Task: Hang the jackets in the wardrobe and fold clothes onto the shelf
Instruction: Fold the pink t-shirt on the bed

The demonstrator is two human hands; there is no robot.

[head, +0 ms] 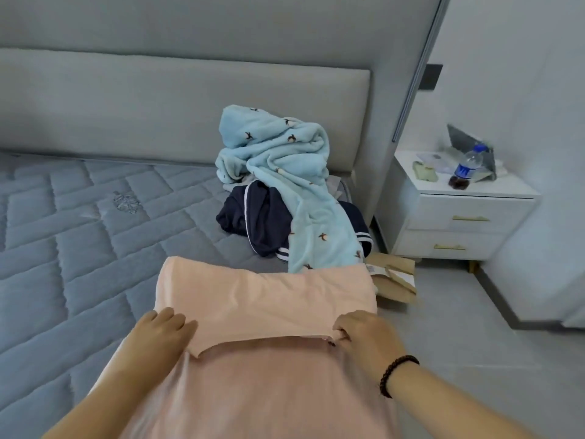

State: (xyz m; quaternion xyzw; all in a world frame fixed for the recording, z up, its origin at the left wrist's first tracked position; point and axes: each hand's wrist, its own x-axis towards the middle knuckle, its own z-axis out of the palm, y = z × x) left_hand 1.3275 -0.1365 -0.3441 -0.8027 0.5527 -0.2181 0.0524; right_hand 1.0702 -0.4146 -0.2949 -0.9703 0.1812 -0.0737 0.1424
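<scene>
A pale pink garment (266, 299) lies on the grey quilted mattress (79, 236), its far part folded back over the near part. My left hand (158, 331) grips the folded edge at its left corner. My right hand (364, 337) pinches the same edge at its right corner. Behind the pink garment sits a heap of clothes: a light blue fleece garment with small bird prints (285, 172) draped over a dark navy jacket with white stripes (253, 217).
A grey padded headboard (158, 106) runs along the back. To the right stands a white nightstand (459, 223) with a plastic bottle (468, 166) and small items on top. A cardboard package (395, 277) lies on the grey floor beside the bed.
</scene>
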